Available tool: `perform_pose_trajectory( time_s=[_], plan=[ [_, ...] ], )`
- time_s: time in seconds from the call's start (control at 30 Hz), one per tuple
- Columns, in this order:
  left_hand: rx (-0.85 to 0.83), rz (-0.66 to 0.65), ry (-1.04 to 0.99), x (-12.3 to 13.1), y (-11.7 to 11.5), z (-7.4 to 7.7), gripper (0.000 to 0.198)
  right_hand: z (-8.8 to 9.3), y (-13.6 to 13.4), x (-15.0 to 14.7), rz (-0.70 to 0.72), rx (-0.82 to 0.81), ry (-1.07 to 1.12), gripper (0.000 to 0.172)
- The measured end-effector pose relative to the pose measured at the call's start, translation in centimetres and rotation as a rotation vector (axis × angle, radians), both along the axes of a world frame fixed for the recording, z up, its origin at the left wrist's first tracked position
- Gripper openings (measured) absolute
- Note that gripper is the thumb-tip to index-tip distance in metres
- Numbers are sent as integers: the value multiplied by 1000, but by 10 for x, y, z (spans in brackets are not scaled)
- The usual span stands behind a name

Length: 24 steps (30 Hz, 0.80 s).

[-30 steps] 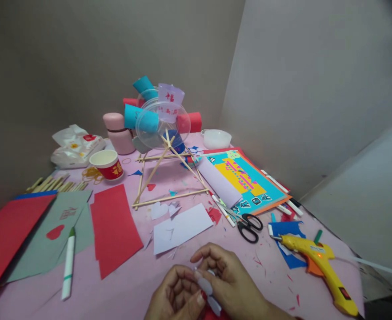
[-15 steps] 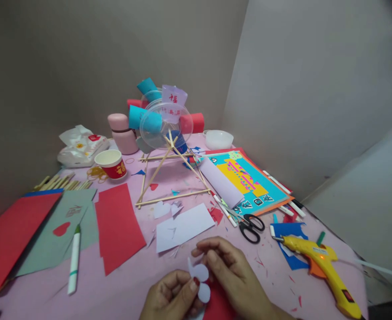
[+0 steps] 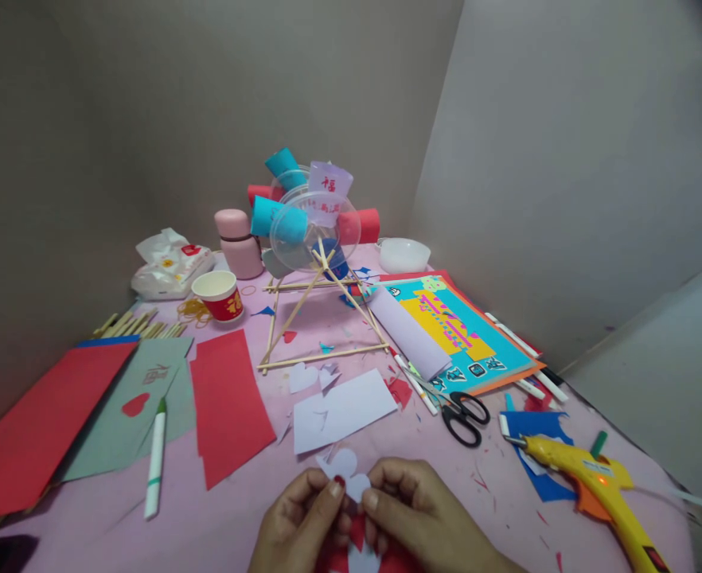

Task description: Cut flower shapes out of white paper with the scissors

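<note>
1. Both hands worked at the worktop's near edge: the left hand and right hand sat close together, thumbs and fingertips pinched on a pale paper cutout held between them.
2. The cutout, with rounded lobes at its top, stood just above the fingers; a red scrap showed below it between the hands.
3. Just beyond the cutout lay a white sheet, and past that a stick frame carrying a clear wheel with paper rolls.
4. To the right lay scissors, and nearer the right edge a yellow glue gun on blue paper.
5. To the left lay a red sheet, a grey sheet and a marker.
6. Near the far edge stood a paper cup and a pink flask.
7. Nothing lay between the hands and the white sheet.
</note>
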State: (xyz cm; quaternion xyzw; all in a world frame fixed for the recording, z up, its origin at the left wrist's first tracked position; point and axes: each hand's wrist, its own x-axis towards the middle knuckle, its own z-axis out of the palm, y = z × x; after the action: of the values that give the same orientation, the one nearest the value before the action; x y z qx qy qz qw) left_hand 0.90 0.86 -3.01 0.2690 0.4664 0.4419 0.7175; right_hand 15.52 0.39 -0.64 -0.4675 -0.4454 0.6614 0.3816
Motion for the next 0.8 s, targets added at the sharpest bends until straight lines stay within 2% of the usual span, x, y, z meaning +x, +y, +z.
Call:
perform_pose_trajectory(
  time_s=[0.13, 0.27, 0.33, 0.43, 0.53, 0.6, 0.7, 0.8],
  plan=[
    [43, 34, 26, -1, 2, 5, 26, 2, 1, 2, -8, 13, -17, 45],
    [58, 115, 98, -6, 9, 16, 20, 3, 3, 6, -54, 28, -69, 31],
    [117, 148, 185, -12, 14, 18, 19, 4, 6, 10, -67, 36, -122, 24],
    [311, 151, 518, -25, 23, 18, 17, 7, 10, 18, -17, 81, -285, 19],
    [691, 32, 998, -38, 29, 13, 21, 10, 12, 27, 73, 169, -516, 17],
    [902, -45, 1228, -43, 33, 8, 30, 11, 13, 33, 101, 219, -615, 17],
    [1036, -130, 1413, -46, 38, 2, 34, 12, 15, 40, 113, 255, -708, 18],
    [1094, -161, 1464, -46, 41, -2, 28, 13, 18, 45, 88, 265, -770, 21]
  ],
)
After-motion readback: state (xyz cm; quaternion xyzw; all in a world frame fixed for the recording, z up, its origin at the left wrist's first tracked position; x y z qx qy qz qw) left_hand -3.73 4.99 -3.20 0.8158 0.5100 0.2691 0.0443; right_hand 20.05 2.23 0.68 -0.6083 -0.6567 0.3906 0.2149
